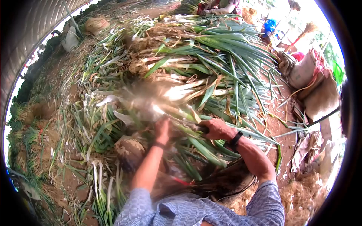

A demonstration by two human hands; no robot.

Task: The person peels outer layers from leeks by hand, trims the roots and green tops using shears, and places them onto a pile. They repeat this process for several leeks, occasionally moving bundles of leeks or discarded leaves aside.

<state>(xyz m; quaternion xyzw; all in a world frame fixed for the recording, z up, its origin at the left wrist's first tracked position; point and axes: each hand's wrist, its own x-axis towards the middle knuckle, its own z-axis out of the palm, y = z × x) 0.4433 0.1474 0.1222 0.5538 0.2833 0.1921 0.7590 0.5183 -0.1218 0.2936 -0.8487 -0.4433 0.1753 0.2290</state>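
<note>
My left hand [162,130], blurred by motion, is closed around a leek [205,150] whose green leaves trail down to the right. The leek's root end is smeared in the blur. Beside it, my right hand [218,129], with a dark band on the wrist, grips the dark handle of a knife [200,128]. Its blade points left along the stalk and is hard to make out. Just beyond my hands lies a big heap of leeks [188,62], roots to the left and green tops to the right.
Loose leaf trimmings [100,132] cover the ground at left. Several cleaned leeks [102,192] lie at lower left. Stuffed sacks [307,71] stand at right, near a broom [307,30]. Dry root scraps [301,199] lie at lower right. Another person's arm [218,10] shows at the top.
</note>
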